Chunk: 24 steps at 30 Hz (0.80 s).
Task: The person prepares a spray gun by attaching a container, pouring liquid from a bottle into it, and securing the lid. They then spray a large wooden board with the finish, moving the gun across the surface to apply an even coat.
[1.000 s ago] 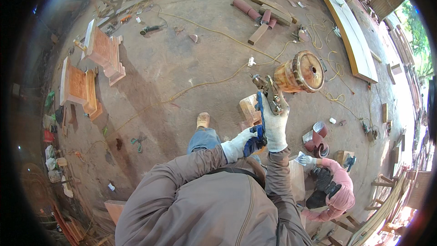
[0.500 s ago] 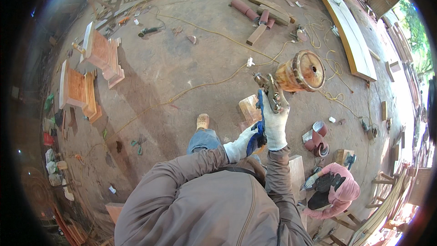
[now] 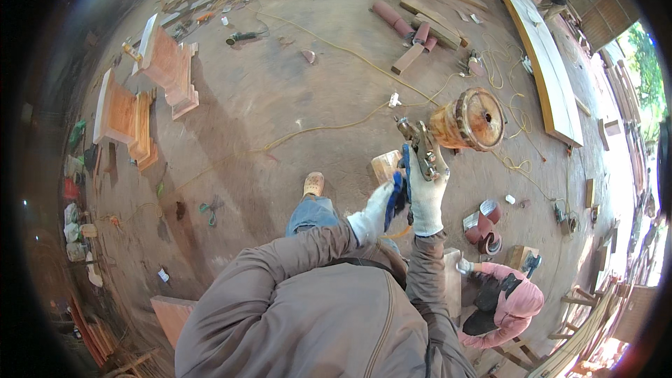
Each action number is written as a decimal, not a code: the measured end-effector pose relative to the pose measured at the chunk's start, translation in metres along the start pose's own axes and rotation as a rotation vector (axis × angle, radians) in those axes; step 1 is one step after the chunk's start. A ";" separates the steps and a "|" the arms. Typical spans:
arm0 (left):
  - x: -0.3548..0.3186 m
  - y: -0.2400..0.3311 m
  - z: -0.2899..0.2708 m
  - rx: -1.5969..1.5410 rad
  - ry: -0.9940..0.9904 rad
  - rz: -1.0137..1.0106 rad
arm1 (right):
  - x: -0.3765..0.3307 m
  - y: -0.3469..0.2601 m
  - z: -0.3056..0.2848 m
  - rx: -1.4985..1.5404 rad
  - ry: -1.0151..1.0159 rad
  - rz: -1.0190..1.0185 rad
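My right hand, in a white glove with blue palm coating, is closed around a metal spray gun. A round, brown-stained paint cup with a lid and a dark hole in its middle sits at the gun's far right side. My left hand, gloved the same way, is just left of the right hand, below the gun. Its blue-coated fingers point upward and look stretched out, though slightly blurred, and I see nothing in them. A short stretch of yellow-orange hose shows between my wrists.
A wooden block lies beyond my hands. Two wooden pedestal pieces stand at left. A yellow hose crosses the floor. Sandpaper rolls lie at right, near a crouching co-worker in pink. A long pale board runs far right.
My left hand has shifted slightly up and its palm has turned toward the right hand. The hose below it now shows. The view has shifted a little, and the co-worker's gloved hand has moved left.
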<state>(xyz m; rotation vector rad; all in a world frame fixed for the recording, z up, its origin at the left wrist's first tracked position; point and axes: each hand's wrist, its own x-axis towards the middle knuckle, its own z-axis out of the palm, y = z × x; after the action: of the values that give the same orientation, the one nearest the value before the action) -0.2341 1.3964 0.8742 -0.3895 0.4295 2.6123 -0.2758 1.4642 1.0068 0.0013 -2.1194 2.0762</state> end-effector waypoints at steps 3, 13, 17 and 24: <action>0.018 0.044 0.013 0.046 0.038 0.082 | -0.001 0.010 -0.003 -0.140 -0.012 -0.046; 0.030 0.090 0.063 0.352 0.476 0.303 | -0.009 0.023 0.001 -0.114 -0.049 -0.102; 0.044 0.087 0.055 0.388 0.518 0.341 | -0.011 0.031 0.002 -0.148 -0.049 -0.077; 0.061 0.088 0.040 0.336 0.494 0.219 | -0.007 0.041 -0.002 -0.294 -0.135 -0.139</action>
<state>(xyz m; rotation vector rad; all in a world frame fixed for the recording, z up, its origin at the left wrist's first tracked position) -0.3367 1.3612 0.9098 -0.9154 1.1115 2.5596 -0.2740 1.4664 0.9656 0.2493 -2.4088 1.7174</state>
